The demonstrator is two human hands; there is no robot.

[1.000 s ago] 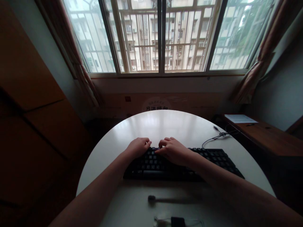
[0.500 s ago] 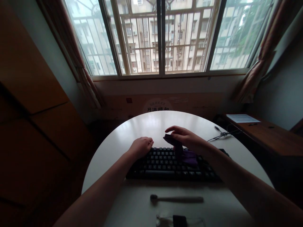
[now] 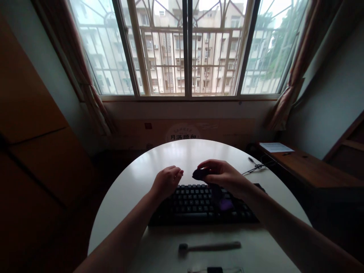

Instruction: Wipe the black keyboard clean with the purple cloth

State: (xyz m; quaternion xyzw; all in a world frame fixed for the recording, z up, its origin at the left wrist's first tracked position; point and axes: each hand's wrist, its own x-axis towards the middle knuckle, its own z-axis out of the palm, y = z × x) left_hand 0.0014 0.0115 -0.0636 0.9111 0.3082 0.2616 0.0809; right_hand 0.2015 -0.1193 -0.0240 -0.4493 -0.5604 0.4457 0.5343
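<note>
- Cloth (image 3: pixel 226 205), dark, with a purple patch: soft-looking and bunched; its upper end is in the right hand (image 3: pixel 224 176), its lower folds hang over or lie on the keyboard (image 3: pixel 193 201).
- Right fingers: narrow, thumb below and fingers above, closed on the cloth's gathered end.
- Left hand (image 3: pixel 167 182): fingers curled in, at the keyboard's far left corner; no held thing shows, and whether the fingertips pinch anything cannot be told.
- Handling, as judged: a light grip on the gathered end suits so limp a piece; folds are best kept loose and drawn level, since raised keycaps could catch them. Light pressure spares the keys; the left hand, set against the casing, would best steady it on so smooth a top.
- Keyboard: long, black, rectangular; rows of small, blocky keys with pale legends, probably plastic.
- Table (image 3: pixel 116 216): round-edged, white, glossy, with window light mirrored on its far part.
- Toothbrush (image 3: pixel 213 247): slim, straight, brownish handle; dark bristled head towards the left; lies apart from the keyboard, on the near side.
- Cable (image 3: pixel 255 167): thin, dark, looped, beyond the keyboard to the right.
- Black block-like item (image 3: pixel 214 270): at the lower edge, cut off; its nature cannot be told.
- Side desk (image 3: pixel 309 167): brown, wood-like, bearing a flat white sheet (image 3: pixel 275 147).
</note>
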